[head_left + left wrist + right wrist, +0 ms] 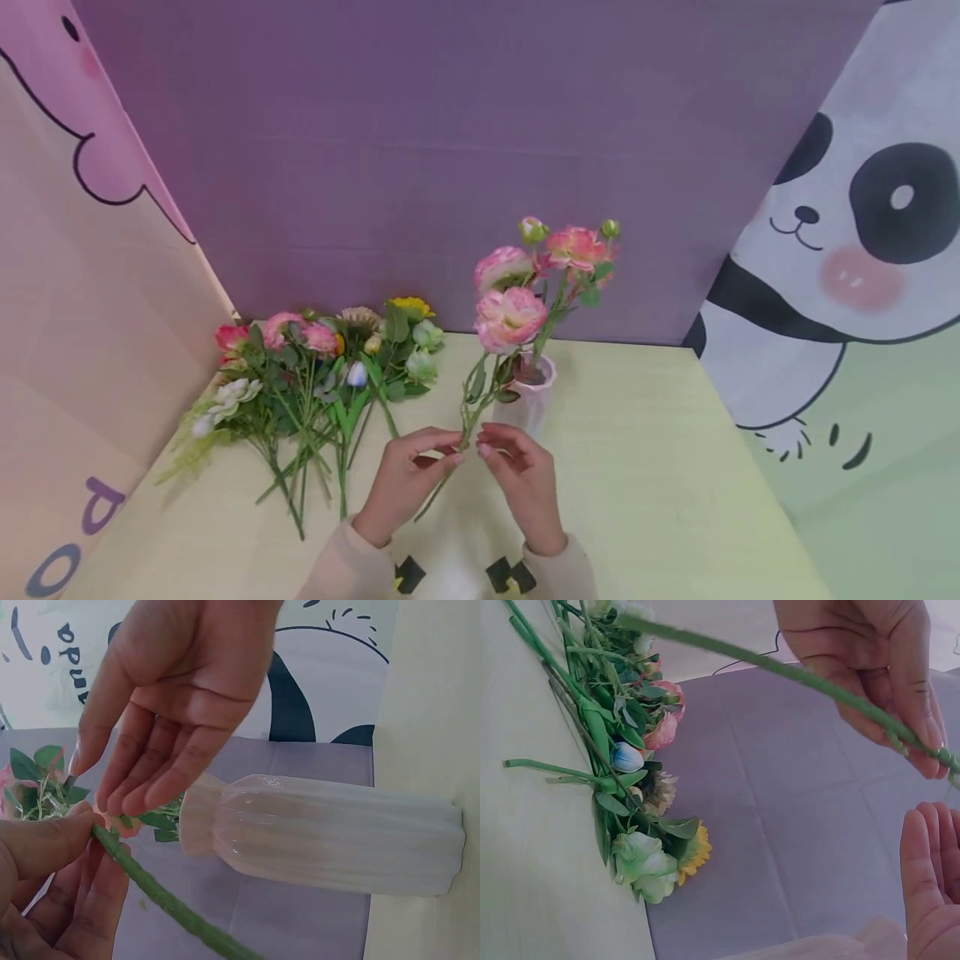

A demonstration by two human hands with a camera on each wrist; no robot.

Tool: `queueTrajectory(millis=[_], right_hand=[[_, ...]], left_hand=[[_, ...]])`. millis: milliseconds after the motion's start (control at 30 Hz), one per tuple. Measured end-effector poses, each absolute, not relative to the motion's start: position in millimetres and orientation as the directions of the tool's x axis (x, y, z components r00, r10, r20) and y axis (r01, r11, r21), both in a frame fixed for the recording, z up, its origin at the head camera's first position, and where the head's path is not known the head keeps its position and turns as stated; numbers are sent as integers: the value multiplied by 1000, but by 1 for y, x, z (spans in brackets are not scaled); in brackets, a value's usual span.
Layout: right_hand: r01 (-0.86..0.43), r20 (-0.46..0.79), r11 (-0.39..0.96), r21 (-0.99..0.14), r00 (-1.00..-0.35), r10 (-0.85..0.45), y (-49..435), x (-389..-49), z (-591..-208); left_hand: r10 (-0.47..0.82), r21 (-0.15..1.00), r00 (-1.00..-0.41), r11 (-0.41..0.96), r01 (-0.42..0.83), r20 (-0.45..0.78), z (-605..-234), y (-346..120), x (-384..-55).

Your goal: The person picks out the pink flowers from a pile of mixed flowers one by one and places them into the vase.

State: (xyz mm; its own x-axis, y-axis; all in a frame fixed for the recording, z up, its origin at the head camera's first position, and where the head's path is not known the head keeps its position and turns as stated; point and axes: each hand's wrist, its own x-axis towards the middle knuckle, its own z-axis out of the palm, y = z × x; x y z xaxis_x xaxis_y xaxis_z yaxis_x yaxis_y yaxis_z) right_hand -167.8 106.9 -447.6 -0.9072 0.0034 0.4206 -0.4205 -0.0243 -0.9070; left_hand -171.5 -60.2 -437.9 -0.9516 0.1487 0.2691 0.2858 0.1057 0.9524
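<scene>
My left hand pinches the green stem of an artificial pink flower between thumb and fingers. Two ruffled pink-and-white blooms top this spray, and the bare stem end slants down toward me. Beside the stem, my right hand is held palm inward with loosely bent fingers and nothing in them; its fingertips are right by the stem. Behind the hands stands a ribbed pale pink vase, partly hidden by the spray in the head view. A coral-pink flower rises from the vase.
On the left of the pale table lies a heap of artificial flowers, among them a white bloom, a blue-white tulip and a yellow sunflower. A purple backdrop rises behind; a panda-print panel borders the right.
</scene>
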Motion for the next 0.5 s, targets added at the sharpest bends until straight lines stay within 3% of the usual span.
queueTrajectory(millis=[500], right_hand=[[-397, 388, -80, -914, -915, 111, 113, -163, -437]], left_hand=[[245, 945, -921, 46, 324, 304, -442, -43, -165]])
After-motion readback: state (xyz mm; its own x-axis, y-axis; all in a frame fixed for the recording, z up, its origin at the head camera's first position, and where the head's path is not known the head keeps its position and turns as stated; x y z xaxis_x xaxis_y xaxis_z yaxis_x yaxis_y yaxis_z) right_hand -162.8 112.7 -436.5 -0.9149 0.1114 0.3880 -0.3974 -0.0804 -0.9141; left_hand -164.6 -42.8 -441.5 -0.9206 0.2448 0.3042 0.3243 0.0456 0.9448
